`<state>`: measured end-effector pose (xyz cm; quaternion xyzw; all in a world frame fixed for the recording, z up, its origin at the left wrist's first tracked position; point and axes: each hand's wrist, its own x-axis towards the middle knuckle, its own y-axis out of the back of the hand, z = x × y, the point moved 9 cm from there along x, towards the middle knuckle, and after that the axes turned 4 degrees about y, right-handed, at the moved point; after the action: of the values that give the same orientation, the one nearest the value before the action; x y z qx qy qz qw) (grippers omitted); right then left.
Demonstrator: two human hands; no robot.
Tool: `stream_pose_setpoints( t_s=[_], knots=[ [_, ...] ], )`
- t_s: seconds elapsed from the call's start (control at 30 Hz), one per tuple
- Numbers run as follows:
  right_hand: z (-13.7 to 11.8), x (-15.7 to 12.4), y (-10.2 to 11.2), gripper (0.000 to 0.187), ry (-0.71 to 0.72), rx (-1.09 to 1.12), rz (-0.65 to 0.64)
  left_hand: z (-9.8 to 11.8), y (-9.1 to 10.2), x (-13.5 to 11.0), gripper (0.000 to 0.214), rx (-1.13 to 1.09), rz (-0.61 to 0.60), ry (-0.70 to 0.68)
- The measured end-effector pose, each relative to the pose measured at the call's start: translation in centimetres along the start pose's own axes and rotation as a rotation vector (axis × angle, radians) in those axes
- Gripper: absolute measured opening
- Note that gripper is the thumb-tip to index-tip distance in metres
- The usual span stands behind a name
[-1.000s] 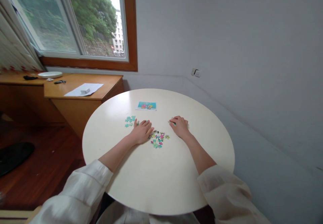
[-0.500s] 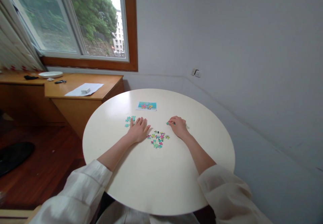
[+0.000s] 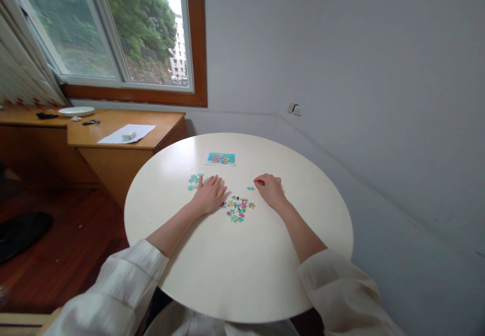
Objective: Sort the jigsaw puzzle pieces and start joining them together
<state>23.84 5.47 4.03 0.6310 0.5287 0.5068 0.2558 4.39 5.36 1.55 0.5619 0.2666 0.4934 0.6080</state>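
Observation:
My left hand point(image 3: 209, 194) lies flat on the round white table point(image 3: 235, 270), fingers spread, holding nothing. Beside its thumb is a group of green jigsaw puzzle pieces point(image 3: 194, 179), partly covered by the hand. My right hand point(image 3: 270, 190) is closed in a pinch, and a bit of a green puzzle piece point(image 3: 262, 184) shows at its fingers. Just left of those fingertips sits a small green puzzle piece point(image 3: 250, 188), apart from the hand. Between both hands is a loose cluster of multicoloured puzzle pieces point(image 3: 241, 205). More of a pale piece peeks out behind the right hand, mostly hidden.
A blue picture card point(image 3: 221, 159) with cartoon figures lies farther back on the table. To the left stands a wooden desk point(image 3: 170, 126) bearing a paper sheet point(image 3: 140, 133), a small white box point(image 3: 129, 136) and a white plate point(image 3: 77, 111). Walls rise behind and right.
The right hand has shifted slightly right, and the green piece that was at its fingertips now lies on the table, a little nearer me. The left hand has barely moved.

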Motion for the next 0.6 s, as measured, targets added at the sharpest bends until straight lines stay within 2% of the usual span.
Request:
stream_pose_setpoints(
  t_s=[0.13,0.2,0.3,0.43,0.6],
  knots=[
    [-0.6,-0.3,-1.1,0.023,0.044,-0.079,-0.150,0.9,1.2,-0.1,0.042,-0.073,0.024,-0.053],
    [-1.3,-0.5,-1.5,0.024,0.085,-0.125,-0.177,1.4,1.5,-0.2,0.043,-0.113,0.024,-0.084],
    [-3.2,-1.0,-2.2,0.026,0.180,-0.126,-0.181,2.6,1.6,-0.5,0.045,-0.161,-0.009,-0.174],
    [-5.4,-1.6,-3.0,0.030,0.293,-0.059,-0.196,4.1,1.0,-1.2,0.045,-0.191,-0.131,-0.278],
    [-4.3,-1.0,-2.1,0.033,0.205,-0.039,-0.113,4.8,0.8,-1.6,0.042,-0.178,-0.203,-0.314]
  ],
)
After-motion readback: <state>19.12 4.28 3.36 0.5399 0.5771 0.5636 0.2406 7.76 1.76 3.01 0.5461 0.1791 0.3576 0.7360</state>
